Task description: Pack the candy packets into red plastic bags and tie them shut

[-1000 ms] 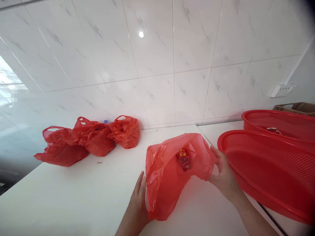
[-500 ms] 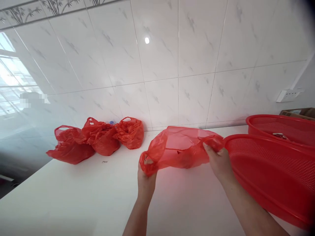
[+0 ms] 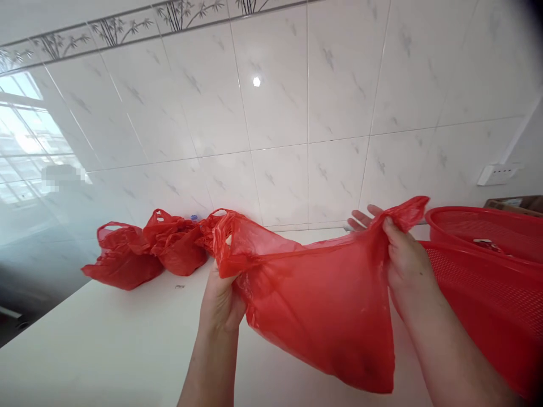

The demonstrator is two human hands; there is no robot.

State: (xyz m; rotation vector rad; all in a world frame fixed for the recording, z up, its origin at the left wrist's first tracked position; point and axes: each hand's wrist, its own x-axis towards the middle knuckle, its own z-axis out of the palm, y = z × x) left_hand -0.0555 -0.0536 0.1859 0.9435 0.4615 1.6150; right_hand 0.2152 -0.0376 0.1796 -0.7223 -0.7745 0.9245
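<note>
I hold a thin red plastic bag (image 3: 322,305) up off the white counter (image 3: 106,350), stretched between both hands. My left hand (image 3: 220,299) is closed on the bag's left handle. My right hand (image 3: 401,257) pinches the right handle between thumb and palm, with its fingers stretched out behind the plastic. The bag hangs below my hands and hides whatever lies inside it. The nearer red mesh basket (image 3: 487,305) sits just right of my right hand.
Three filled red plastic bags (image 3: 127,257) stand at the back left against the tiled wall. A second red basket (image 3: 483,226) with a small item in it sits behind the first. A brown box (image 3: 515,203) and a wall socket (image 3: 496,172) are at far right.
The bag lay on the counter with a small red packet visible inside. Both hands took its handles and lifted it, pulling it wide; it now hangs in the air.
</note>
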